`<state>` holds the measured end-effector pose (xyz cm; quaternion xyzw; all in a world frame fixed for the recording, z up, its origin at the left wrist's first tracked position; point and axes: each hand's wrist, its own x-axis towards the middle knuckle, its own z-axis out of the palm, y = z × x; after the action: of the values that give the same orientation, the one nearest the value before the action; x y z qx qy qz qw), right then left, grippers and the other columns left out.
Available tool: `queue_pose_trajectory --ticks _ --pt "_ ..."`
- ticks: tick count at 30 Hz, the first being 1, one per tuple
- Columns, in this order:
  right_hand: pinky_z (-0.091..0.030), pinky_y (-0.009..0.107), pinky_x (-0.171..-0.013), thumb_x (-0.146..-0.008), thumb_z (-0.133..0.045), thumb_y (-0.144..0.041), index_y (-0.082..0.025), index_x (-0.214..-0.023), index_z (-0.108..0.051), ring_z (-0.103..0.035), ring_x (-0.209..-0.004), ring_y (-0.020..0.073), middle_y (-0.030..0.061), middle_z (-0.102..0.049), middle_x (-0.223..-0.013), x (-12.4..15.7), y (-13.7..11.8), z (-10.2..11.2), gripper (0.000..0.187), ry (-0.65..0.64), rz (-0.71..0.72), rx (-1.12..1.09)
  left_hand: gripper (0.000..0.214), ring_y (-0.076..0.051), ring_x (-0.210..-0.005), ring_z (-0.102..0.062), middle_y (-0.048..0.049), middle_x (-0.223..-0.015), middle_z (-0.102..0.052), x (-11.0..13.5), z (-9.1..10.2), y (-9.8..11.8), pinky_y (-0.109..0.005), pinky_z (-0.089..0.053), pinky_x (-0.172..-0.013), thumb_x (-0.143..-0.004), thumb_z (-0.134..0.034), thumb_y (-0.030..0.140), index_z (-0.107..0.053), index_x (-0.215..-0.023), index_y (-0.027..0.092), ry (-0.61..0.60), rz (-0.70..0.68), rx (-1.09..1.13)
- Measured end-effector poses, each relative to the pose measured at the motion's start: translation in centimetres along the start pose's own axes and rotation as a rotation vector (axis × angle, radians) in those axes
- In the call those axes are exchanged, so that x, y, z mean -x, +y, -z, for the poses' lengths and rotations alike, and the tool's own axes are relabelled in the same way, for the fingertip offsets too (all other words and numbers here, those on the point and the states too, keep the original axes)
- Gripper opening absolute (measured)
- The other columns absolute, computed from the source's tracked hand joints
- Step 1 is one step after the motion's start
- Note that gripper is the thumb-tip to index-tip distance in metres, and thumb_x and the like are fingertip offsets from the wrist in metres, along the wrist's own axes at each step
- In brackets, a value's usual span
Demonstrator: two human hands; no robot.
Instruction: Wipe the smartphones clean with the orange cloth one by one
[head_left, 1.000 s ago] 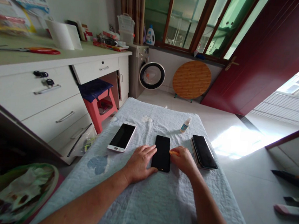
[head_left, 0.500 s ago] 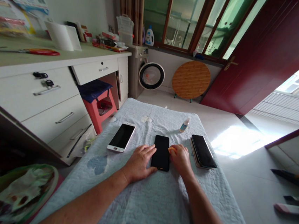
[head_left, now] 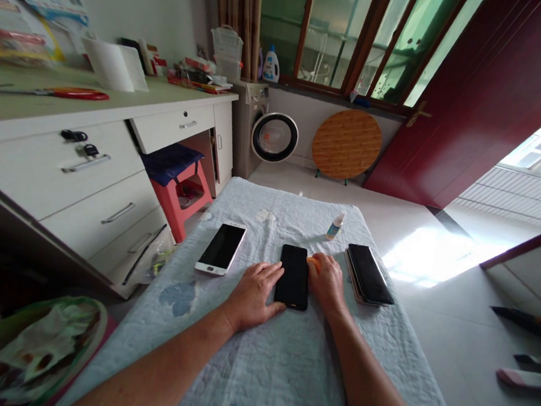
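A black smartphone (head_left: pixel 292 277) lies face up on the light blue quilted cloth. Along its left edge, my left hand (head_left: pixel 256 295) presses with its fingertips, the thumb at the lower left corner, holding it in place. My right hand (head_left: pixel 328 286) is closed around a small orange piece (head_left: pixel 313 262), mostly hidden by the fingers, at the phone's upper right edge. To the left rests a white smartphone (head_left: pixel 221 248) with a dark screen. On the right, a dark phone (head_left: pixel 369 274) sits on a flat brownish item. A small spray bottle (head_left: pixel 336 226) stands upright behind.
The quilted cloth (head_left: pixel 254 367) covers the surface under my arms. A desk with drawers (head_left: pixel 95 180) and a red stool (head_left: pixel 182 201) are on the left. A waste bin (head_left: pixel 101 314) is at the lower left. A washing machine (head_left: pixel 247 124) stands behind.
My right hand has shifted slightly along the phone's right edge, with the orange piece now beside the upper edge. My left hand and the phones stay put.
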<state>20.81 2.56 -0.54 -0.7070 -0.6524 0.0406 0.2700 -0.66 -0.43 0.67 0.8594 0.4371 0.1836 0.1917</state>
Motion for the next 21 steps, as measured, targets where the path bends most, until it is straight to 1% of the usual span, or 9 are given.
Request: queue_pose_trajectory --ticks 2,5,8,11,13,15,17,19,21 --pt "-0.036 0.027 -0.078 -0.084 -0.050 -0.026 -0.020 -0.094 -0.069 -0.053 -0.083 0.0178 0.0052 -0.062 -0.088 0.1 0.0 -0.1 0.022 -0.042 0.033 -0.011 0.069 -0.029 -0.130 -0.038 -0.0086 -0.145 -0.042 0.0 0.1 0.0 -0.046 -0.027 -0.110 -0.074 -0.068 0.043 -0.044 -0.135 0.021 0.000 -0.002 0.001" --pt "-0.037 0.026 -0.080 -0.084 -0.050 -0.025 -0.020 -0.095 -0.071 -0.053 -0.085 0.0175 0.0057 -0.061 -0.090 0.1 -0.1 0.2 0.023 -0.051 0.067 -0.042 0.070 -0.029 -0.130 -0.039 -0.0095 -0.144 -0.043 0.0 0.1 0.0 -0.046 -0.028 -0.110 -0.074 -0.068 0.044 -0.045 -0.135 0.020 0.000 -0.005 0.002" --pt "-0.037 0.027 -0.080 -0.084 -0.050 -0.024 -0.021 -0.086 -0.072 -0.052 -0.084 0.0177 0.0064 -0.061 -0.089 -0.2 -0.4 0.6 0.023 -0.048 0.082 -0.021 0.070 -0.030 -0.130 -0.038 -0.0100 -0.144 -0.042 0.0 0.1 0.0 -0.046 -0.028 -0.111 -0.074 -0.069 0.043 -0.045 -0.135 0.018 0.002 -0.001 0.002" --pt "-0.037 0.027 -0.077 -0.082 -0.050 -0.021 -0.020 -0.077 -0.072 -0.052 -0.081 0.0174 0.0058 -0.060 -0.082 -0.9 -0.6 0.8 0.022 -0.070 0.058 0.035 0.070 -0.031 -0.131 -0.037 -0.0095 -0.145 -0.042 0.0 0.1 0.0 -0.047 -0.028 -0.110 -0.073 -0.068 0.043 -0.045 -0.135 0.020 0.003 0.001 0.010" --pt "-0.037 0.026 -0.074 -0.080 -0.050 -0.020 -0.019 -0.081 -0.071 -0.052 -0.078 0.0169 0.0054 -0.061 -0.081 -1.7 -0.5 0.8 0.021 -0.070 0.019 0.052 0.070 -0.031 -0.131 -0.038 -0.0093 -0.145 -0.042 0.0 0.1 0.0 -0.047 -0.028 -0.110 -0.073 -0.068 0.044 -0.045 -0.135 0.020 -0.002 -0.001 0.013" --pt "-0.037 0.025 -0.070 -0.080 -0.050 -0.022 -0.018 -0.093 -0.068 -0.054 -0.076 0.0167 0.0048 -0.062 -0.083 -2.3 -0.4 0.6 0.023 -0.028 -0.046 0.041 0.070 -0.030 -0.130 -0.039 -0.0094 -0.145 -0.042 0.0 0.1 0.0 -0.047 -0.028 -0.110 -0.073 -0.068 0.044 -0.045 -0.135 0.021 -0.003 -0.003 0.012" --pt "-0.036 0.025 -0.069 -0.080 -0.050 -0.023 -0.018 -0.099 -0.066 -0.054 -0.075 0.0165 0.0041 -0.063 -0.084 -2.8 -0.1 0.4 0.025 0.004 -0.084 0.015 0.070 -0.030 -0.130 -0.039 -0.0099 -0.144 -0.043 -0.1 0.1 0.1 -0.046 -0.028 -0.110 -0.073 -0.068 0.044 -0.045 -0.135 0.020 -0.002 -0.004 0.012" --pt "-0.037 0.025 -0.069 -0.081 -0.049 -0.023 -0.018 -0.094 -0.066 -0.054 -0.075 0.0160 0.0039 -0.063 -0.084 -3.0 0.1 0.1 0.022 0.004 -0.061 -0.013 0.070 -0.030 -0.130 -0.039 -0.0103 -0.144 -0.043 -0.1 0.2 0.1 -0.045 -0.029 -0.110 -0.073 -0.069 0.043 -0.045 -0.135 0.019 0.001 -0.003 0.012" --pt "-0.038 0.026 -0.074 -0.081 -0.048 -0.022 -0.018 -0.087 -0.068 -0.054 -0.080 0.0166 0.0052 -0.062 -0.086 -2.9 0.2 -0.3 0.021 -0.001 0.010 -0.017 0.070 -0.030 -0.130 -0.039 -0.0101 -0.144 -0.043 -0.1 0.2 0.2 -0.045 -0.029 -0.110 -0.074 -0.068 0.043 -0.046 -0.135 0.019 0.000 -0.003 0.009"
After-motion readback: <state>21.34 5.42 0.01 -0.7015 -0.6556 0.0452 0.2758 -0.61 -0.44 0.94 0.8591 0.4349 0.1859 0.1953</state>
